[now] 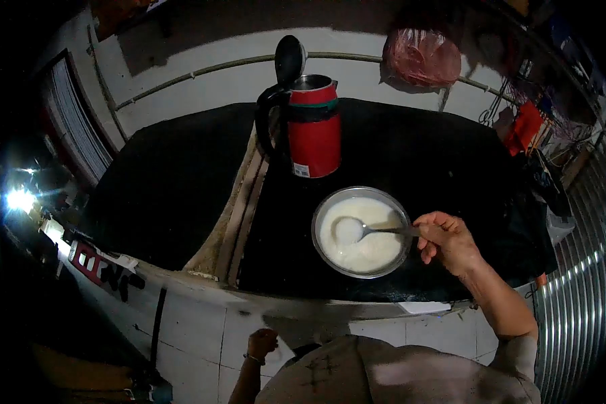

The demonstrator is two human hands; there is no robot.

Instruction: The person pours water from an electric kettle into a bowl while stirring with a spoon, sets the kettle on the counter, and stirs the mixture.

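A round metal bowl [318, 252] full of white liquid stands on the black tabletop. My right hand [444, 240] is closed on the handle of a metal spoon [384, 230], at the bowl's right rim. The spoon's round end lies over the middle of the bowl with white liquid in it. My left hand [262, 342] hangs low, below the table's front edge and away from the bowl; its fingers look curled, and what they hold, if anything, is too small to make out.
Behind the bowl stands a red kettle [315, 145] with its black lid up. A wooden strip [239, 215] runs across the black tabletop [411, 141] left of the bowl. A pinkish plastic bag [423, 57] hangs on the wall. Corrugated metal [579, 303] is at the right.
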